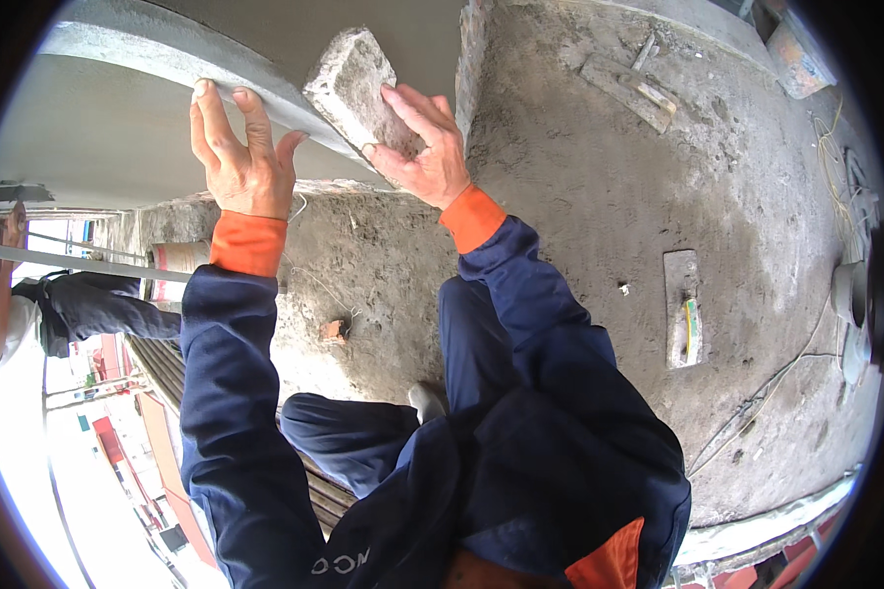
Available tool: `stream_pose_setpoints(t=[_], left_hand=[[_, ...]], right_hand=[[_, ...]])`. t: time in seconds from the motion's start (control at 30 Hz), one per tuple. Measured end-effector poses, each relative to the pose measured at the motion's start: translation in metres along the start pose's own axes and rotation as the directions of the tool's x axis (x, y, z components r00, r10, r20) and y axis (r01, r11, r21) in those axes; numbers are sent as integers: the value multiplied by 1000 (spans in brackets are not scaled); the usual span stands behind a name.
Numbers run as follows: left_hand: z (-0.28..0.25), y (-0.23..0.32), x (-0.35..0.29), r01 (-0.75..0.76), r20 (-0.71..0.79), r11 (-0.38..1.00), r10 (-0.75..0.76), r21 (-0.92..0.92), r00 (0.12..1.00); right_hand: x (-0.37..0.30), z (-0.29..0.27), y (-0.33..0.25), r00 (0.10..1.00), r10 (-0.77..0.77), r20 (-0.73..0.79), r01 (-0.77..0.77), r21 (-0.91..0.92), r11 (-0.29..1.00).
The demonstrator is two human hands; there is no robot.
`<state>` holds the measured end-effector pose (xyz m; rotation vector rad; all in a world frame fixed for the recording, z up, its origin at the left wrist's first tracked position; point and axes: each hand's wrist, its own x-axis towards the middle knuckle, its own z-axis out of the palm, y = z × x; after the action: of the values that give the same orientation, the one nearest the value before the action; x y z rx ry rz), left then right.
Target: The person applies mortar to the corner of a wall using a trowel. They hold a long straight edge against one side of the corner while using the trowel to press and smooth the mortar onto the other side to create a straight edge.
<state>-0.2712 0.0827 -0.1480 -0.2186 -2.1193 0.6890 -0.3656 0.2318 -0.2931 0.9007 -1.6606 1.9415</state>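
Note:
My left hand (247, 162) rests with fingers spread against a long, pale grey straight bar (157, 51), which lies along a smooth grey mortared surface (98, 123). The palm does not wrap round the bar. In my right hand (430, 147) is a rough, mortar-crusted brick (355, 83), gripped between thumb and fingers. The brick sits tilted at the bar's right end, close to the surface's rough edge; whether it touches the bar, I cannot tell.
On the rough floor (560, 226) to my right lie a float with a handle (630, 90) and a flat board (681, 344) bearing a green-yellow tool. A dirty bucket (800, 57) and cables stand far right. A reddish brick fragment (334, 331) lies below. Another person's dark trousers (113, 309) show left.

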Motion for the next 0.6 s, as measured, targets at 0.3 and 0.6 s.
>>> stream_pose_setpoints(t=[0.3, 0.6], left_hand=[[-5, -1, -3, 4, 9, 1000, -4, 20, 1000], [-4, -2, -5, -1, 16, 1000, 0, 30, 1000]], right_hand=[[9, 1, 46, 978, 208, 28, -206, -65, 976], [-2, -10, 1, 991, -92, 92, 98, -55, 994]])
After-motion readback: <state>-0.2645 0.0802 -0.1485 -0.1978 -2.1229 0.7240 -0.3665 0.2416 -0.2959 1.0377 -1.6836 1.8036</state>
